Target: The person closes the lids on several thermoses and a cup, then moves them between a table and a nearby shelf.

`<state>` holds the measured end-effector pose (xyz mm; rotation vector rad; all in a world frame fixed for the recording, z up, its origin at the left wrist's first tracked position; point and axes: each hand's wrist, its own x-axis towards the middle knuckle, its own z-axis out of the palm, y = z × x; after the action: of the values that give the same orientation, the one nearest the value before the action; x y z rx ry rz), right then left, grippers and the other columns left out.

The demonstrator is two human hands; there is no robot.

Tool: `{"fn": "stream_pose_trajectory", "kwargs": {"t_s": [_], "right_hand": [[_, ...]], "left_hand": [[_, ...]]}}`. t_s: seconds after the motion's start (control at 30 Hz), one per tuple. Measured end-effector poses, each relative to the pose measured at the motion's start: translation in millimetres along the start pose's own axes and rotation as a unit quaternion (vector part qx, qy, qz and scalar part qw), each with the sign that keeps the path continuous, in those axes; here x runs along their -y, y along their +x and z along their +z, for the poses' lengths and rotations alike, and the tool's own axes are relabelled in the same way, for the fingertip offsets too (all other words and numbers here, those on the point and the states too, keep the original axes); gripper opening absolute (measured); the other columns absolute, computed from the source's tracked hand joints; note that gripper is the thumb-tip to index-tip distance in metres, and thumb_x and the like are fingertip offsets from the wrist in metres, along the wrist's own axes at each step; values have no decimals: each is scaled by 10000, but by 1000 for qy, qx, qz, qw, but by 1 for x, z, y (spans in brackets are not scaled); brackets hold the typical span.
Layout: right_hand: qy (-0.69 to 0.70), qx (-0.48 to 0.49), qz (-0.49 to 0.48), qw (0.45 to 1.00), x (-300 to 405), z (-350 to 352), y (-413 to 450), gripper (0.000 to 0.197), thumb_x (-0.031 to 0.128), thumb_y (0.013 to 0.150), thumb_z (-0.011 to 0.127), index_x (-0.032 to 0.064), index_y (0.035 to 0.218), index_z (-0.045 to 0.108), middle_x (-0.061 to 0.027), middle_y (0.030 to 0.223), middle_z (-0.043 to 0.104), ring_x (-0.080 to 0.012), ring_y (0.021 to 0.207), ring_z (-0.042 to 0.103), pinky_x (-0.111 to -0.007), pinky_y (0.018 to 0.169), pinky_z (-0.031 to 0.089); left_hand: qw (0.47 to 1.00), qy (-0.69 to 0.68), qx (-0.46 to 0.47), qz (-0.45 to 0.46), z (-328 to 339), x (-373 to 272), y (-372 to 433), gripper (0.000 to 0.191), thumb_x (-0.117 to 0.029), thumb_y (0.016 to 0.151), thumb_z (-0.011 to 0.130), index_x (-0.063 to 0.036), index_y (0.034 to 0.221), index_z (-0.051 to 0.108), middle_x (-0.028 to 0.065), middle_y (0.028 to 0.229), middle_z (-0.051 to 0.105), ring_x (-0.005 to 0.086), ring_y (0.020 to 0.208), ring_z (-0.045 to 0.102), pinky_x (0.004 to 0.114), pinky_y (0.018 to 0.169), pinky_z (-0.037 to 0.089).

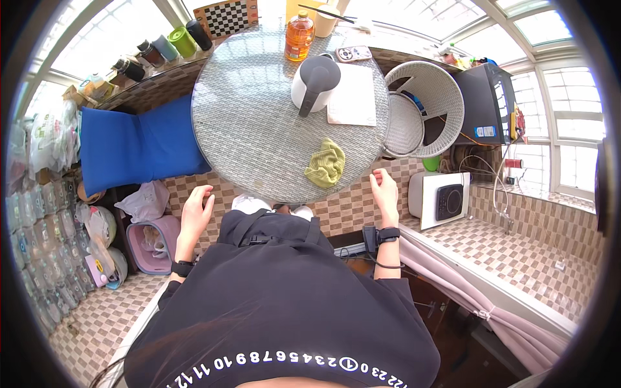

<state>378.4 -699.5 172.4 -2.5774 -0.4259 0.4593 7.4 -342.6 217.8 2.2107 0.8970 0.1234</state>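
Observation:
My left hand (pixel 196 209) hangs in the air left of my body, fingers apart and holding nothing. My right hand (pixel 384 190) is by the right front edge of the round glass-topped wicker table (pixel 252 140), also without anything in it. Nearest to it, a crumpled yellow-green cloth (pixel 327 164) lies on the tabletop. Farther back stands a white electric kettle with a dark lid and handle (pixel 318 82), beside a white sheet (pixel 356 97). Behind are a bottle of amber liquid (pixel 299 38), a phone in a patterned case (pixel 353 54) and a beige container (pixel 326 22) with dark chopsticks across it.
A blue-covered chair (pixel 140 140) stands at the left, a wicker armchair (pixel 407 121) at the right. A pink bin (pixel 154 242) is low on the left. Right of me are a white unit with a black round-marked panel (pixel 449 201) and a pink curtain (pixel 446 271). Cups line the sill.

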Motion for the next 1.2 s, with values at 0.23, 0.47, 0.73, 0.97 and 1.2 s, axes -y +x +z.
{"fn": "stream_pose_trajectory", "kwargs": {"t_s": [0.23, 0.47, 0.73, 0.97, 1.2], "right_hand": [[-54, 56, -147, 986, 76, -43, 156, 267, 292, 926, 674, 67, 1070, 678, -98, 926, 750, -264, 841, 728, -382, 762, 558], [-74, 61, -241, 966, 130, -54, 362, 317, 358, 905, 682, 86, 1068, 697, -134, 958, 755, -285, 906, 735, -400, 797, 559], [-124, 20, -345, 930, 152, 41, 545, 421, 350, 882, 674, 96, 1217, 640, -198, 1241, 639, -382, 1183, 598, -472, 986, 486], [-246, -17, -303, 921, 179, 73, 589, 625, 320, 843, 706, 119, 1402, 512, -139, 1357, 596, -336, 1276, 559, -558, 1064, 399], [-279, 33, -295, 913, 189, 123, 633, 428, 220, 863, 621, 91, 1270, 599, -174, 1153, 720, -361, 1128, 669, -634, 1069, 358]], "left_hand": [[994, -18, -61, -88, 36, 13, -6, 268, -106, 950, 625, -3, 1197, 618, 149, 1145, 670, 294, 1026, 678, 394, 896, 529], [978, -20, -101, -182, 80, -29, -14, 263, -116, 961, 608, -8, 1200, 616, 165, 1106, 685, 327, 1016, 679, 421, 880, 529], [933, -18, -155, -325, 214, -140, -59, 243, -142, 950, 633, -17, 1158, 625, 169, 1012, 685, 340, 933, 682, 414, 823, 539], [815, -104, -179, -541, 263, -293, -112, 277, -145, 935, 654, 11, 1164, 642, 185, 1011, 716, 313, 924, 709, 407, 830, 551], [741, -41, -224, -631, 279, -340, -112, 284, -167, 933, 664, -8, 1166, 635, 158, 979, 721, 295, 906, 710, 389, 809, 555]]}}
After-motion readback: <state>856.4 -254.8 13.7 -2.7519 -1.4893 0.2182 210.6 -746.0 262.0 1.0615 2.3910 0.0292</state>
